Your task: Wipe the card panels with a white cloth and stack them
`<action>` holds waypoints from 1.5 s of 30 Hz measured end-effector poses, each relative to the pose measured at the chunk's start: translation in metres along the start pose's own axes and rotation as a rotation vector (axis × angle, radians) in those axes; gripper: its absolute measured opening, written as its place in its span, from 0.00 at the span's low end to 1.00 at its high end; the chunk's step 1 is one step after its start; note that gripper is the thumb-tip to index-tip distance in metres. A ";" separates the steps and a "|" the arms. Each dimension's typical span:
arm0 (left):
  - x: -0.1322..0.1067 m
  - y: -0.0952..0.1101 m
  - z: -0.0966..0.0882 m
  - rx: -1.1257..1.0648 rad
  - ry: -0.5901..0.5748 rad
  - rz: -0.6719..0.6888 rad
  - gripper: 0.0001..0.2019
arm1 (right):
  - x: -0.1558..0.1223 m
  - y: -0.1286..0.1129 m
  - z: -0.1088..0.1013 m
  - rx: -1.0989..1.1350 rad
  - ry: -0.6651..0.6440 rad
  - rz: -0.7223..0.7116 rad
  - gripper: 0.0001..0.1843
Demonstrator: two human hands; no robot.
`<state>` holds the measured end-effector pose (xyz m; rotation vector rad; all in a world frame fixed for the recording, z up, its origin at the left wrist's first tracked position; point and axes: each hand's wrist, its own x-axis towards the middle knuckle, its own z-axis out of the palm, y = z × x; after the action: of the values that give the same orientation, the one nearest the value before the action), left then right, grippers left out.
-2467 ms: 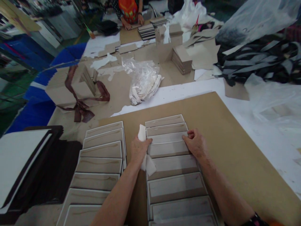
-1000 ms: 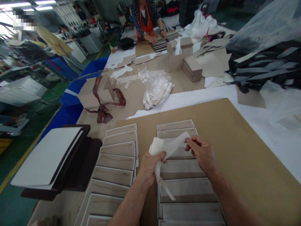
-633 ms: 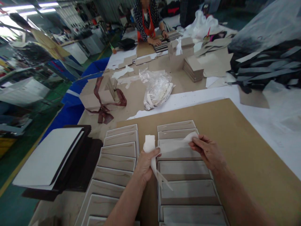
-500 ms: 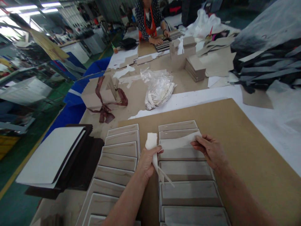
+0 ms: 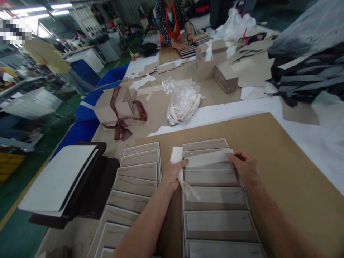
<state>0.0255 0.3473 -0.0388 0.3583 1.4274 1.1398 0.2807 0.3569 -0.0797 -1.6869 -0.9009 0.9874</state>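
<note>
Pinching a white strip [image 5: 209, 159], left fingers [image 5: 182, 164], right fingers [image 5: 235, 159] closed, panels [image 5: 220, 197] beneath, plastic bag [image 5: 182, 102] beyond.

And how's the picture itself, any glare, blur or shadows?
Head view, upper left: the ceiling lights wash out to white. Head view, middle: bright glints on the clear plastic bag. Head view, lower right: the right forearm looks blurred. Head view, lower middle: shadow darkens the brown board between the columns of panels.
</note>
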 end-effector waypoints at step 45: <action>0.044 -0.005 0.015 0.978 0.274 0.409 0.18 | 0.023 0.019 0.018 -0.485 0.168 -0.354 0.11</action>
<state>0.0303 0.3856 -0.0654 1.2583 2.1674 0.7287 0.2759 0.3783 -0.1064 -1.8800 -1.3423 0.3986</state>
